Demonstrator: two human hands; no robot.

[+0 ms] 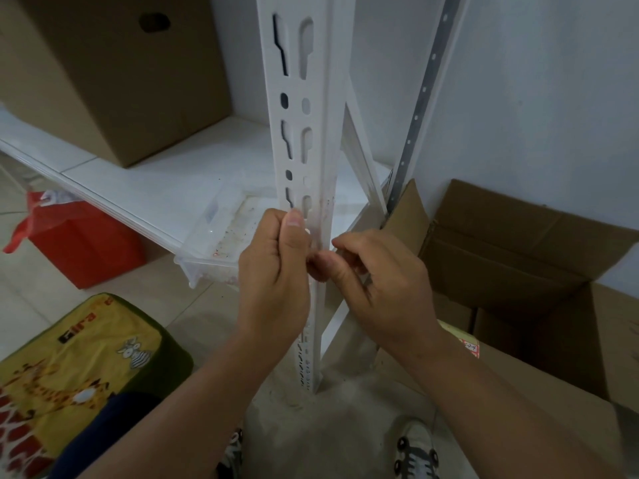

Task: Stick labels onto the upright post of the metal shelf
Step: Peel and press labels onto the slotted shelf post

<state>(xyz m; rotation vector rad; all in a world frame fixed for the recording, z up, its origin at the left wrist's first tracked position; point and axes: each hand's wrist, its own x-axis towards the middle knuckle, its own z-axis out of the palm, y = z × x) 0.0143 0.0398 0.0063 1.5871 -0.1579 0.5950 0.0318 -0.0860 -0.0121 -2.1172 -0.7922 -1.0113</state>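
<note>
The white upright post (pixel 311 98) of the metal shelf rises through the middle of the view, with keyhole slots along its face. Both my hands meet in front of it, just below shelf level. My left hand (pixel 276 271) is closed with its thumb up, pinching a small pale, translucent label strip (pixel 312 233) against the post's face. My right hand (pixel 377 288) pinches the strip's lower end between thumb and forefinger. The fingers hide most of the strip. Further down, the post (pixel 306 357) carries small dark markings.
A closed cardboard box (pixel 114 81) stands on the white shelf board (pixel 166 181). A clear plastic tray (pixel 214 243) and a red box (pixel 83 247) lie below it. An open cardboard box (pixel 518 271) is at the right, and a yellow cushion (pixel 79 350) at the lower left.
</note>
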